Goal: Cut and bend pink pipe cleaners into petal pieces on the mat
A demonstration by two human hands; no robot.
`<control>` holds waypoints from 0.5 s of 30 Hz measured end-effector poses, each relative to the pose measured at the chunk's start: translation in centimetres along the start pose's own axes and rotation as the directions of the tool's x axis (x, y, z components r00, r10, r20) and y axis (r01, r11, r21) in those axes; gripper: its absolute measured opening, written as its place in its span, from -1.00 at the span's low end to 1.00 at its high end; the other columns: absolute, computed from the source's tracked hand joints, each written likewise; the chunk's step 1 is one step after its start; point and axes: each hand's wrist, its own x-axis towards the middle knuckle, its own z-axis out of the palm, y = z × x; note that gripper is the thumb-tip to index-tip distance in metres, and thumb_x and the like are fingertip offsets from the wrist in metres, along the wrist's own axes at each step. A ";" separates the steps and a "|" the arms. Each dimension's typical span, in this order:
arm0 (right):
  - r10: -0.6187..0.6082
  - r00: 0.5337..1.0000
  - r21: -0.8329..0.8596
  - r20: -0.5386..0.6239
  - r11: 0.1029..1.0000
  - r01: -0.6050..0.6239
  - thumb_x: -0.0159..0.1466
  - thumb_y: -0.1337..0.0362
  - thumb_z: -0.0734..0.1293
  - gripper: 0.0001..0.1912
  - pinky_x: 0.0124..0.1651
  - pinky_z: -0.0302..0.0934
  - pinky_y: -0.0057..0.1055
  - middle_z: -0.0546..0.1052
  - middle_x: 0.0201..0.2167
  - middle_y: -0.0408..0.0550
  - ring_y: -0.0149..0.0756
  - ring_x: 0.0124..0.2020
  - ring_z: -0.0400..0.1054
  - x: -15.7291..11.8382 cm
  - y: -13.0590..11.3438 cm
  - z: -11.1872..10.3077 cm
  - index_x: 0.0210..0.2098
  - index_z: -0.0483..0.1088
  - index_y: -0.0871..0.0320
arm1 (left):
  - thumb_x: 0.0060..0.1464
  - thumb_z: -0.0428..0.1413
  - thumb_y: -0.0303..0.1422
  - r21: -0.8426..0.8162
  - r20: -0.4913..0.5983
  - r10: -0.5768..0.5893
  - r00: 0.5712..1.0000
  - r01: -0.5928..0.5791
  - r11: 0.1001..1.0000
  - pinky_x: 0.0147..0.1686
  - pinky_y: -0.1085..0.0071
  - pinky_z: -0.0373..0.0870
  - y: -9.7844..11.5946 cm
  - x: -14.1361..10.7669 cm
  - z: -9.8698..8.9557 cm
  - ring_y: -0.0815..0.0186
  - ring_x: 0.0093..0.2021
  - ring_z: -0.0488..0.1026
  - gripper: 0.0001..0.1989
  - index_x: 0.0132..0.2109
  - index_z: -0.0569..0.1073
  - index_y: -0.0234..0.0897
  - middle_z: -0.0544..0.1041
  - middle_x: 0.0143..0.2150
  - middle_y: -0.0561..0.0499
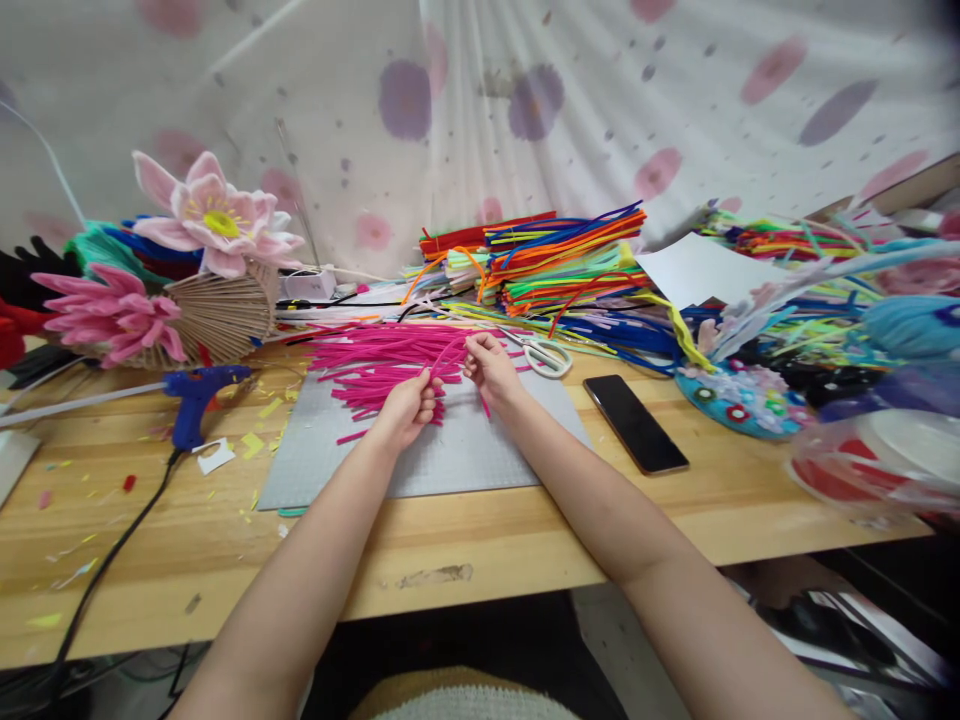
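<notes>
We pinched one magenta pipe cleaner (pixel 448 353) between left hand (pixel 407 408) and right hand (pixel 493 370), apparently for control. Spare stems (pixel 360 350) lay on the cutting mat (pixel 480 470), likely for easy reach.

Magenta pipe cleaner (pixel 448 353), slim, apparently bent, over loose pile (pixel 364 352)
</notes>
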 end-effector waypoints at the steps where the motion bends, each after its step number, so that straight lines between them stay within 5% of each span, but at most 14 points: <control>1: 0.009 1.000 -0.015 0.009 1.000 -0.009 -0.10 0.17 0.40 -0.67 -0.64 -0.05 -0.60 0.17 -0.73 -0.36 -0.59 -0.71 0.01 0.0 0.0 0.0 -0.52 0.14 0.12 | 0.08 -0.01 -0.25 0.017 0.002 0.005 1.000 -0.005 1.000 -0.77 0.62 -0.28 0.0 0.1 -0.2 0.61 -0.76 -0.16 -0.71 -0.49 0.31 -0.38 -0.06 -0.70 0.24; 7: 0.084 0.988 -0.211 0.131 0.976 -0.055 -0.07 0.12 0.39 -0.69 -0.69 -0.18 -0.60 0.14 -0.76 -0.34 -0.61 -0.75 -0.06 0.1 -0.7 -0.7 -0.57 0.20 0.16 | 0.02 0.04 -0.25 0.354 -0.043 0.221 0.974 -0.192 0.915 -0.72 0.56 -0.11 -0.8 0.6 -1.2 0.55 -0.75 -0.03 -0.73 -0.46 0.44 -0.37 0.08 -0.75 0.18; 11: -0.003 0.999 -0.171 0.035 0.985 0.009 -0.10 0.11 0.40 -0.66 -0.68 -0.14 -0.59 0.17 -0.77 -0.34 -0.61 -0.75 -0.03 0.4 -0.5 -0.8 -0.61 0.17 0.16 | 0.00 0.03 -0.28 0.601 0.073 0.396 0.915 -0.358 0.715 -0.46 0.47 0.20 -1.3 1.3 -1.2 0.39 -0.52 0.32 -0.76 -0.43 0.51 -0.33 0.47 -0.53 -0.01; 15: -0.059 0.998 -0.322 0.025 0.945 0.064 -0.08 0.06 0.37 -0.66 -0.64 -0.03 -0.56 0.21 -0.74 -0.30 -0.56 -0.73 0.05 0.9 -0.7 -1.5 -0.60 0.19 0.15 | 0.00 0.00 -0.31 0.760 0.193 0.426 0.884 -0.409 0.505 -0.35 0.42 0.22 -1.5 1.5 -1.4 0.30 -0.42 0.38 -0.77 -0.42 0.53 -0.28 0.53 -0.44 -0.03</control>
